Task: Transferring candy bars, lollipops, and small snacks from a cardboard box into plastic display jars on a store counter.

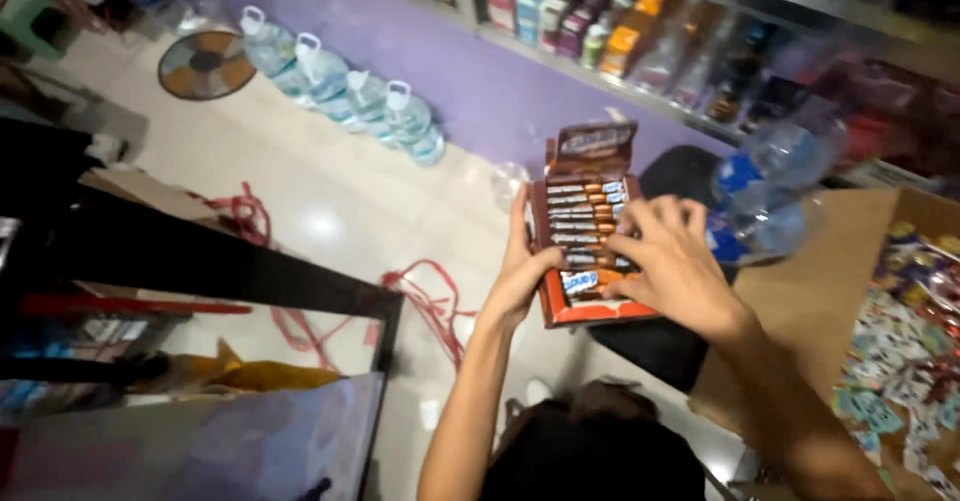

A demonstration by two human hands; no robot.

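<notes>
four big clear water jugs (345, 86) stand in a row on the floor (330, 211) along the purple wall (450, 71), w/ a round fan base (207, 64) just left of them. red cord (420, 301) lies looped on the tiles, running toward the dark glass-top table (250, 271) at the lower left; orange packets (250, 373) show under its glass.

moving right: left hand (518, 271) grips the left side edge of an open brown-and-red carton of candy bars (585, 223), thumb along the edge, fingers behind it. carton is held up in the air over the floor, about mid-frame, lid flap folded up at its far end. bars lie in a stacked row inside, brown wrappers w/ blue-white ends.

right hand (675, 261) rests on the carton's right side, fingers spread and curled onto the bars; can't tell if it pinches one or just presses on them.

behind the hands, a dark round stool seat (680, 176). right of that a big plastic bottle w/ blue label (770, 191), blurred. shelf (620, 31) above the wall holds boxes & bottles. at the far right a cardboard box (830, 281) w/ small colourful wrapped sweets (900, 361) along its right edge.
</notes>
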